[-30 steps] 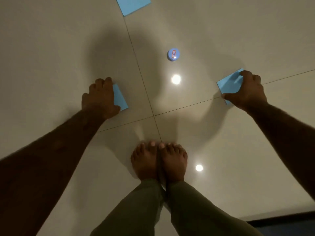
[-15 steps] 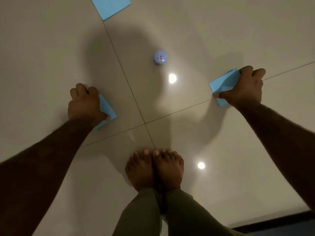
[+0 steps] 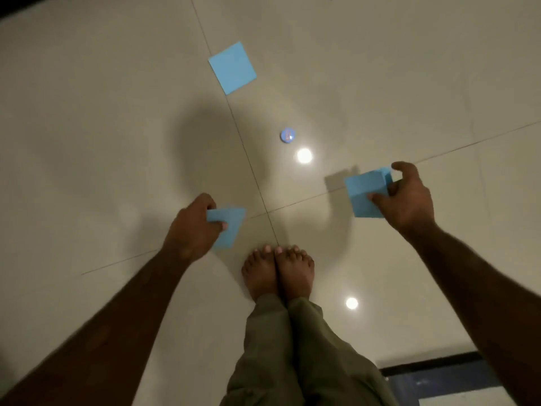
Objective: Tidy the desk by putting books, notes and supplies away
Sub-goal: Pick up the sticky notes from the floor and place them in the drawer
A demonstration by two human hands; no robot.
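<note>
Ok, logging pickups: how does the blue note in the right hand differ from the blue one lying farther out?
The held note is off the floor, pinched by the right hand; the far note lies flat, untouched. The held note shows a side face, so it looks thicker; the far note shows only its top. Both are light blue, squarish.

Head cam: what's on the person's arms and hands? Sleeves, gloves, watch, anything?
Left hand and right hand are bare: no gloves, no watch or bands at the wrists. Left forearm and right forearm are bare to the frame edge, no sleeves in view. The left side is motion-blurred, so rings cannot be told. Olive-green trousers below.
</note>
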